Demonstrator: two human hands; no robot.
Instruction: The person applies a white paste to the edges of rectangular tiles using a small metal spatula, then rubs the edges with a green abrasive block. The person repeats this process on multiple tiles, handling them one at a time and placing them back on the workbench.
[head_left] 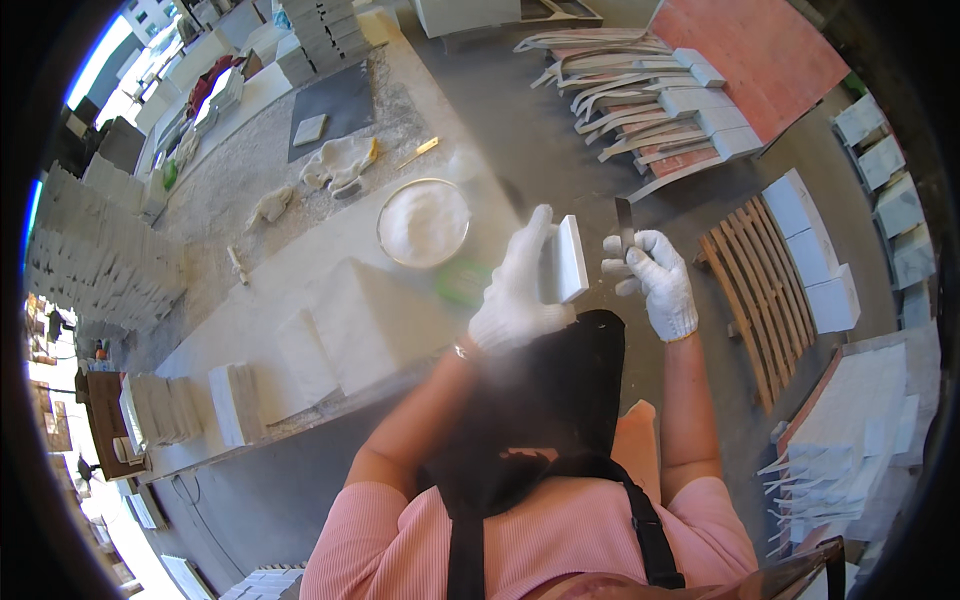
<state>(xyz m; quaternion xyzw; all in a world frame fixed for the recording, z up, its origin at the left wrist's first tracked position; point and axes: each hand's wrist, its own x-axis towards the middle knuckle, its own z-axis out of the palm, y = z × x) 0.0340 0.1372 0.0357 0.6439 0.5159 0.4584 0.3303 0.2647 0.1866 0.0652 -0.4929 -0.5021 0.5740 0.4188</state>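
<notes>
My left hand (517, 285), in a white knit glove, grips a white tile (571, 258) by its edges and holds it up on edge beside the bench. Pinched in my gloved right hand (660, 283) is a flat, dark metal blade (625, 222), pointing up and a little apart from the tile. A clear bowl (381, 236) filled with white powder (424, 220) stands on the dusty workbench (250, 315), to the left of my left hand. Something green (463, 283) shows faintly through haze below the bowl.
White gloves (340, 163), a yellow-handled tool (421, 151) and a dark mat (340, 98) bearing a small tile (310, 130) lie farther along the bench. Tile stacks (100, 240) line its left side. To my right stand a wooden pallet (760, 290) and a strapped tile stack (700, 105).
</notes>
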